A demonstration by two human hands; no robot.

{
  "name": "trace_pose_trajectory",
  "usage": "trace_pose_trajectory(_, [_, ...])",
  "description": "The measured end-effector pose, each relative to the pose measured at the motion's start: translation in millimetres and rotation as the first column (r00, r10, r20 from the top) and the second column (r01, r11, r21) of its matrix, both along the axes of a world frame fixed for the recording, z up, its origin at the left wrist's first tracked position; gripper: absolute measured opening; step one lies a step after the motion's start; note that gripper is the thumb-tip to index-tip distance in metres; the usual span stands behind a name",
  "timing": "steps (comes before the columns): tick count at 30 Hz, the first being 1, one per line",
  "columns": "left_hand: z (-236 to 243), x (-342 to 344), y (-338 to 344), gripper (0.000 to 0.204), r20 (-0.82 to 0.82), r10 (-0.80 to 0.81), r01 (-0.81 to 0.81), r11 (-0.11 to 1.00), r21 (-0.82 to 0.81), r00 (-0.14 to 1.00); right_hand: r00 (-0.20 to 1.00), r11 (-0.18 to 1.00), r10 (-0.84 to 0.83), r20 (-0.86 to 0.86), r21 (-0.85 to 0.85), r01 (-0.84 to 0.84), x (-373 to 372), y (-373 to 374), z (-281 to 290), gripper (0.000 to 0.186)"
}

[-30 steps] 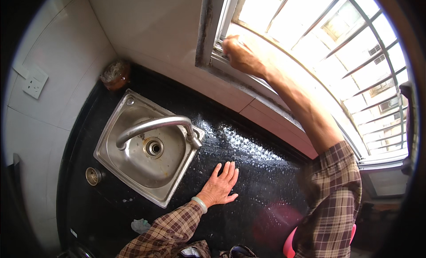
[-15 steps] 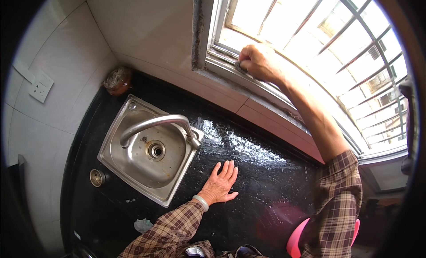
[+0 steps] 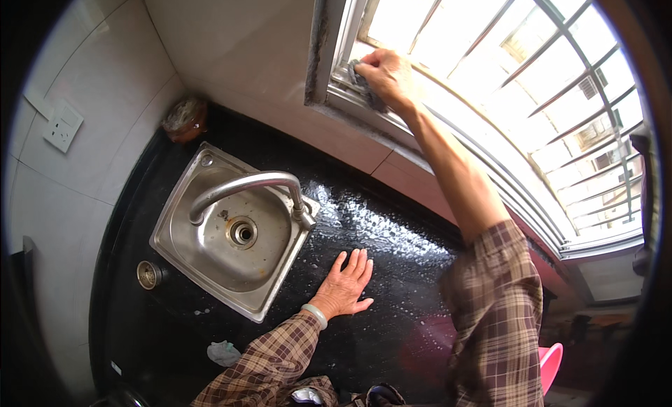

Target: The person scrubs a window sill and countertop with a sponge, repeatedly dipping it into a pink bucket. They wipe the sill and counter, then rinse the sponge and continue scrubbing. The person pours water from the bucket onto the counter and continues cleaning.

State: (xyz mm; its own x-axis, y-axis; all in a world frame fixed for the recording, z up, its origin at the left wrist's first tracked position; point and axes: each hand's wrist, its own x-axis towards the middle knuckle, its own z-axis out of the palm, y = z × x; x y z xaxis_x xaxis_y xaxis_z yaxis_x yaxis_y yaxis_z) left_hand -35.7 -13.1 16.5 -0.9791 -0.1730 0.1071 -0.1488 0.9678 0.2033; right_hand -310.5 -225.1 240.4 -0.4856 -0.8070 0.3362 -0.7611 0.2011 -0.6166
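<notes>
My right hand (image 3: pixel 390 76) is closed round a dark grey cloth (image 3: pixel 373 97), which it presses to the window track (image 3: pixel 343 81) near the left corner of the frame. Part of the cloth is hidden under the fingers. My left hand (image 3: pixel 343 286) lies flat on the wet black countertop (image 3: pixel 392 323), fingers spread, holding nothing. A pale bangle (image 3: pixel 316 314) circles that wrist. Just left of this hand is the steel sink (image 3: pixel 269 295), with a curved faucet (image 3: pixel 245 183) arching over its basin.
Metal bars (image 3: pixel 490 25) stand outside the window. A reddish-brown pot (image 3: pixel 185 120) sits in the far left corner. Left of the sink is a small strainer cup (image 3: pixel 148 274); a crumpled pale rag (image 3: pixel 223 353) lies nearer me. A pink basin (image 3: pixel 551 367) shows beside my right sleeve.
My right hand has moved left and farther away along the window track, and more of the grey cloth shows. The left hand remains flat on the counter.
</notes>
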Motion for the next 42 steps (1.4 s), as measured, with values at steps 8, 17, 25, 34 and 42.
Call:
trace_pose_trajectory(8, [0.8, -0.7, -1.2, 0.090, 0.015, -0.009, 0.009, 1.000, -0.020, 1.000, 0.743, 0.875, 0.451, -0.494, 0.410, -0.259, -52.8, 32.9, -18.3, 0.008])
trace_pose_trajectory(17, [0.4, -1.7, -0.6, 0.092, 0.041, -0.011, 0.011, 1.000, -0.020, 0.999, 0.798, 0.979, 0.200, -0.568, 0.094, -0.178, -2.7, -41.0, -38.8, 0.008])
trace_pose_trajectory(25, [0.3, -3.5, -0.1, 0.094, 0.067, -0.021, 0.020, 1.000, 0.017, 0.997, 0.955, 0.961, 0.263, -0.137, 0.123, -0.247, -19.0, 62.1, 0.6, 0.007])
trace_pose_trajectory(34, [-2.1, -4.7, -1.7, 0.095, 0.027, -0.020, 0.019, 0.999, 0.042, 0.999, 0.773, 0.924, 0.382, -0.507, 0.235, -0.302, -29.3, 95.8, -5.8, 0.002])
trace_pose_trajectory(42, [-9.6, -7.7, 0.7, 0.098, 0.016, -0.046, 0.045, 0.998, 0.052, 0.999, 0.717, 0.961, 0.226, -0.659, 0.032, -0.274, 32.8, -8.7, -26.0, 0.006])
